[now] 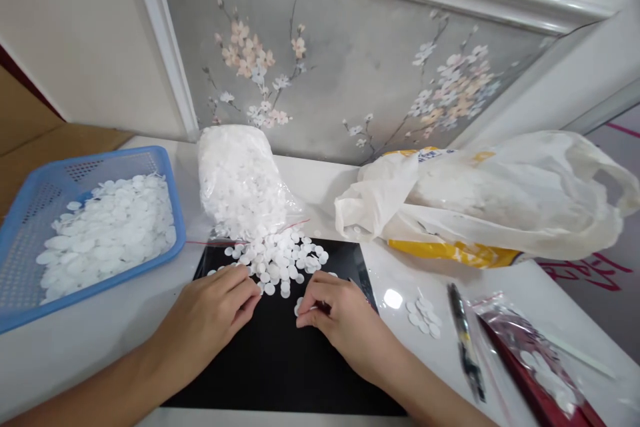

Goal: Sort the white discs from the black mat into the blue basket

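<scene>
Clear bag [240, 177] behind disc pile [283, 257]; blue basket [173, 213] left, shopping bag [465, 200] right.

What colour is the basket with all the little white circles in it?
The basket is blue, seen best in the head view.

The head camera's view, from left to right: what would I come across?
Blue basket of white discs → clear bag of white discs → right hand → small group of loose white discs → black pen → clear packet with red inside.
</scene>
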{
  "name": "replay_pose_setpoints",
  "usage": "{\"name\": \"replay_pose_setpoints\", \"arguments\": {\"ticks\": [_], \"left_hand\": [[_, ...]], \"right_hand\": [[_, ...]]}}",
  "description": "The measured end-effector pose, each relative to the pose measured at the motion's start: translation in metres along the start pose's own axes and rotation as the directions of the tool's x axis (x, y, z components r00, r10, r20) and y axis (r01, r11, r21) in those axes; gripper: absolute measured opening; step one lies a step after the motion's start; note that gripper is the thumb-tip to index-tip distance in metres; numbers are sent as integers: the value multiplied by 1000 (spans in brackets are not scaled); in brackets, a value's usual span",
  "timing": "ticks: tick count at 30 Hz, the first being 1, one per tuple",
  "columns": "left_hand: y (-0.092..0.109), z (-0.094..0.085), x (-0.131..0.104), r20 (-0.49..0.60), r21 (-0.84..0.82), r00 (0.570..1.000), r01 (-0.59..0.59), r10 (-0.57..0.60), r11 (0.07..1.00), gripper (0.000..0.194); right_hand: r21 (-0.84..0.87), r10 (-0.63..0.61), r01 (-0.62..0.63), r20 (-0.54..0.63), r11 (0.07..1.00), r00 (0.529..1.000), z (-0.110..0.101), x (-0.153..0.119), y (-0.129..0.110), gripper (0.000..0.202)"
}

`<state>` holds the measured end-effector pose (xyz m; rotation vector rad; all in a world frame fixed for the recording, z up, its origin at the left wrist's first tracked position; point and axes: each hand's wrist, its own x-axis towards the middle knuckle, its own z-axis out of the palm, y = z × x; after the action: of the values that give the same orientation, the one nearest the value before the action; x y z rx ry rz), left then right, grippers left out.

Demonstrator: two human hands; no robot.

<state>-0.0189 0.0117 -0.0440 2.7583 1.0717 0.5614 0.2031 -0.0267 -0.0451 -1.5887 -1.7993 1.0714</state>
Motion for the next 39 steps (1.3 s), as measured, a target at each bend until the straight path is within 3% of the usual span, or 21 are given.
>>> {"name": "replay_pose_setpoints", "arguments": {"ticks": [3,5,8,11,14,17,20,22,25,28,31,33,36,39], "left_hand": [[4,-3,1,39,-176,991,136,-131,975,21],[8,-6,3,149,-343,944,328,-294,880,16],[11,-12,6,391,-571,812,584,-433,577,17],[11,-17,8,565,-704,718,677,-406,216,21],[6,-22,11,608,-756,695,655,-385,-11,20],[-1,-24,13,588,-784,694,614,-415,-85,11],[-4,-23,13,599,-771,653,626,-464,-114,15],[-3,-23,12,612,-757,634,643,-473,-118,20],[0,-22,11,619,-747,642,660,-453,-84,25],[0,-21,11,588,-747,669,665,-454,11,32],[-5,-22,11,511,-693,716,671,-476,265,30],[-7,-23,10,426,-582,765,641,-483,501,23],[-7,-25,8,325,-339,815,574,-480,745,15],[-5,-26,5,311,-176,833,523,-457,834,11]], "right_hand": [[55,42,-41,-29,998,999,-5,1,1,19],[151,99,-90,-51,984,994,-10,1,3,14],[387,149,-129,-21,913,989,-17,2,6,15],[533,145,-125,5,837,989,-22,3,6,13],[389,127,-120,6,913,992,-22,3,5,7],[101,-2,0,20,995,1000,-16,2,5,11],[-51,-124,127,61,991,990,-9,2,7,19],[-78,-151,156,70,985,986,-7,2,8,21],[-32,-102,104,56,994,993,-7,1,7,21],[245,21,-41,83,969,996,-9,0,3,10],[607,34,-124,157,785,987,-14,0,-1,14],[672,56,-127,127,730,990,-17,1,-1,14],[426,104,-98,10,899,995,-21,2,2,7],[33,24,-23,-16,999,1000,-18,1,5,7]]}}
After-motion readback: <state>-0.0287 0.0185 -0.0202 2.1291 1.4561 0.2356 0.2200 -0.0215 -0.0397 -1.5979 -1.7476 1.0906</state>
